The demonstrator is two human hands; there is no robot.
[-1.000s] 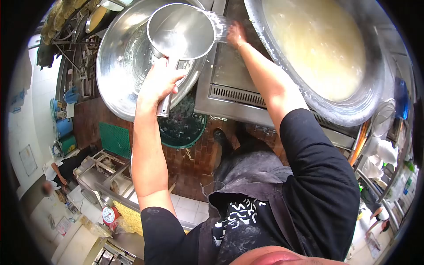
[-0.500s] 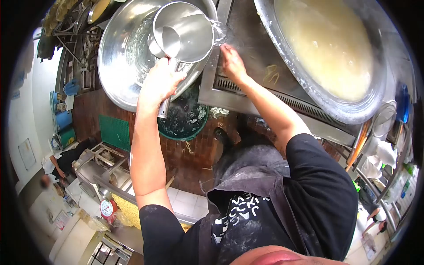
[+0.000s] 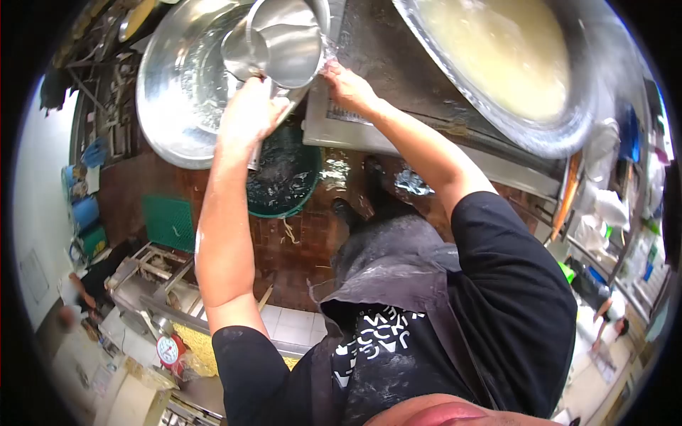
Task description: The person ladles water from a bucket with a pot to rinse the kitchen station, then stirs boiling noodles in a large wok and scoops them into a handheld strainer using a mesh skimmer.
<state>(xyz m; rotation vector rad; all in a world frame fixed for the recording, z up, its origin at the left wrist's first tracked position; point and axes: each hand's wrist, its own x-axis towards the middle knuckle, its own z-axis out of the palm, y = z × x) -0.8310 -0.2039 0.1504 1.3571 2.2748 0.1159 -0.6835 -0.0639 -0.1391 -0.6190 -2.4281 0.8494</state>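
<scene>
My left hand (image 3: 249,113) is closed round the handle of a large metal dipper (image 3: 288,60), its handle end showing below the hand. A smaller round metal shape (image 3: 245,53) lies against the dipper's left side; whether it is a separate cup, I cannot tell. Beneath them is a wide, shiny metal basin (image 3: 160,106). My right hand (image 3: 348,85) is by the dipper's right rim, fingers partly bent, holding nothing that I can see. Clear water seems to run between that rim and the fingertips.
To the right, a big metal wok (image 3: 526,135) holds cloudy yellowish liquid on a steel stove top (image 3: 391,78). A dark green tub (image 3: 284,170) stands on the wet brown floor below the basin. A red dial scale (image 3: 169,349) and other people are farther off.
My right hand has come closer to the dipper's rim, its fingers bending. The view has shifted, so the basin, dipper and wok appear farther up and left.
</scene>
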